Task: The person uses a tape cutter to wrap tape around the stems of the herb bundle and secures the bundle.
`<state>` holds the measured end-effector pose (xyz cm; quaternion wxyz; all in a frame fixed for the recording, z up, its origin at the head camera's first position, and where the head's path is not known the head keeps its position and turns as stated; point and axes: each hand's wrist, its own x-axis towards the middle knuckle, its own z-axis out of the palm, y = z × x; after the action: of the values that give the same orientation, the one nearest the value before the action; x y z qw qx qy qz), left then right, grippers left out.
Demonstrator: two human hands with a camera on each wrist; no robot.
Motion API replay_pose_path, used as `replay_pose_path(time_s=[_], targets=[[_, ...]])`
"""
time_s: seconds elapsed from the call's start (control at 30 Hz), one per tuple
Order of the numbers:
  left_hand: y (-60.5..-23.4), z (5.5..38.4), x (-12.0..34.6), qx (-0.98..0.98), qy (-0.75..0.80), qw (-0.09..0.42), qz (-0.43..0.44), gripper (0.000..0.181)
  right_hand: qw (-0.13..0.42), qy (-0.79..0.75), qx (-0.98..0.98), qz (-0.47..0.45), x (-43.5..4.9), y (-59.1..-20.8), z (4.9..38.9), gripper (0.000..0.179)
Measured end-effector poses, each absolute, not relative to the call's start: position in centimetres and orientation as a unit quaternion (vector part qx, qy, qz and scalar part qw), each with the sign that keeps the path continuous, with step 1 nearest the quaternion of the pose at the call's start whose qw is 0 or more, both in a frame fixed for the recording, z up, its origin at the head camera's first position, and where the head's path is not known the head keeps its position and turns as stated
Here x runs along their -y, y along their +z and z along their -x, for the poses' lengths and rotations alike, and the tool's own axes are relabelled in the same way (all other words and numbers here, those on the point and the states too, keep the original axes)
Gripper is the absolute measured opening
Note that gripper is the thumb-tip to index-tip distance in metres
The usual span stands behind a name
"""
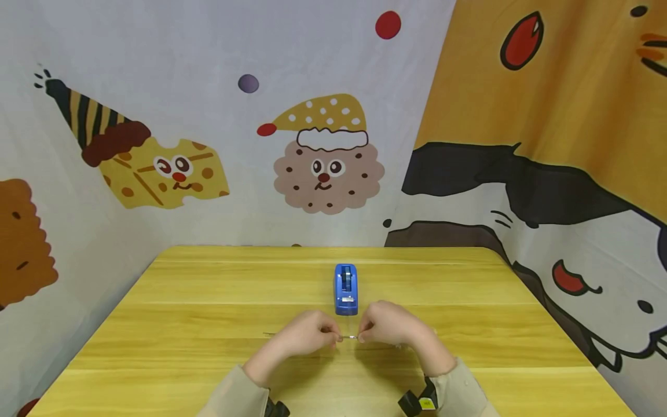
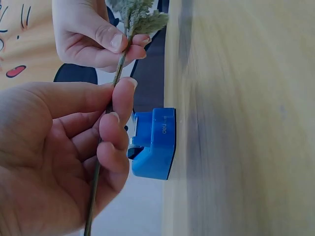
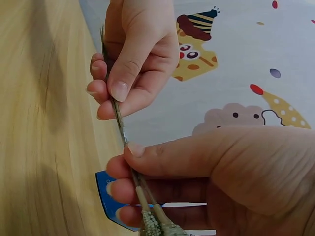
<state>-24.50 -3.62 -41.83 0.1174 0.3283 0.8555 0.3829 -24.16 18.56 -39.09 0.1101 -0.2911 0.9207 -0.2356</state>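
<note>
Both hands hold a small bunch of thin dried flower stems (image 3: 121, 129) low over the table. My left hand (image 1: 312, 333) pinches the stems between thumb and fingers, their thin ends running back past the palm. Close beside it, my right hand (image 1: 385, 321) pinches them just below the grey-green flower heads (image 2: 142, 17). Two heads (image 3: 151, 223) show at the bottom of the right wrist view. A shiny patch lies on the stems in the short gap between the hands. Just beyond the hands stands a blue tape dispenser (image 1: 346, 289).
The wooden table (image 1: 208, 278) stretches around the hands, its far edge against a cartoon-printed cloth (image 1: 208, 116). Dark wrist-worn camera gear (image 1: 417, 402) sits at the cuffs.
</note>
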Motion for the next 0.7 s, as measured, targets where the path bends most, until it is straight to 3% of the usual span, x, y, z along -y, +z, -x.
replay_pose_path(time_s=[0.7], targets=[[-42.55,24.92,3.5,-0.859,0.395,0.09,-0.315,0.007,0.078,-0.219,-0.935,0.267,-18.25,-39.52,24.31,0.019]])
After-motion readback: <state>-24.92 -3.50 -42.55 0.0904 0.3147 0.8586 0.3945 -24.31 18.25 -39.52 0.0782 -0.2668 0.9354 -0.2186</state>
